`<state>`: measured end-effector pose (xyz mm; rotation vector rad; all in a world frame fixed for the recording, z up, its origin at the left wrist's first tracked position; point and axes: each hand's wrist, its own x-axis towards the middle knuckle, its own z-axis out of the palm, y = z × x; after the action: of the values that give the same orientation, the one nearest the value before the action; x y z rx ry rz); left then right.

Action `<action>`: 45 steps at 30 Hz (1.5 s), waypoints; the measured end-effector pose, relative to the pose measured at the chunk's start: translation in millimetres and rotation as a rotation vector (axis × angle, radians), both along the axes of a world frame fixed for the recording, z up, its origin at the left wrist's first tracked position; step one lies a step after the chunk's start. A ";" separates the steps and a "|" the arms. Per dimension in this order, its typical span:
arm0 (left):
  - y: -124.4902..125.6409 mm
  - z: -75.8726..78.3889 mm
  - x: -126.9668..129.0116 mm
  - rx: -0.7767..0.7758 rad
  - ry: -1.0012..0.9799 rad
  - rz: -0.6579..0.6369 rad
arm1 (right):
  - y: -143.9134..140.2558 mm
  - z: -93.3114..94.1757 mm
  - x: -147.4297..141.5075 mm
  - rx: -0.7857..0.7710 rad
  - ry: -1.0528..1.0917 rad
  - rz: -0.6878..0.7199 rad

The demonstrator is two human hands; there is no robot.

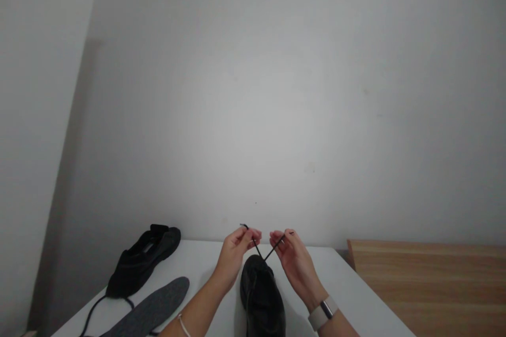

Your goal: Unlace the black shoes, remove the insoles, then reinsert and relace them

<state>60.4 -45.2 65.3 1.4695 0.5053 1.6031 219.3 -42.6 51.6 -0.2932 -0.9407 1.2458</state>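
Observation:
A black shoe (263, 300) stands on the white table (221, 321), its toe pointing toward the wall. Two ends of a thin black shoelace (272, 249) rise from it in a V. My left hand (237, 245) pinches one end between thumb and fingers, above and left of the shoe. On the other side, my right hand (292, 258) grips the second end, with its tip poking out past the fingers. Both lace ends look taut. The near part of the shoe runs out of the picture.
At the table's left lies a second black shoe (142, 260) on its side. Nearer to me is a dark grey insole (154, 308), with a black cord (91, 313) beside it. A wooden panel (427, 284) stands at the right, and a pale wall (269, 116) rises behind the table.

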 end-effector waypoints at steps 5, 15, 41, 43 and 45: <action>5.6 -29.3 -29.8 -0.193 -0.237 -0.095 | 16.0 -17.7 27.2 -0.074 0.126 -0.010; 17.2 -45.0 -53.2 -0.224 -0.150 0.002 | 13.0 -36.2 44.9 -0.006 -0.218 -0.150; -22.8 -47.3 -37.3 0.595 0.852 0.369 | -20.6 -29.6 38.6 0.432 -1.078 -0.308; -22.8 -47.7 -37.4 0.627 0.887 0.398 | -21.7 -28.6 38.2 0.449 -1.091 -0.325; -22.5 -48.7 -37.1 0.651 0.920 0.429 | -22.1 -28.2 38.1 0.463 -1.108 -0.344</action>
<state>23.3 -67.7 16.7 2.7668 0.8994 1.3720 257.4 -64.7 23.4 -0.7675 -1.9775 0.4439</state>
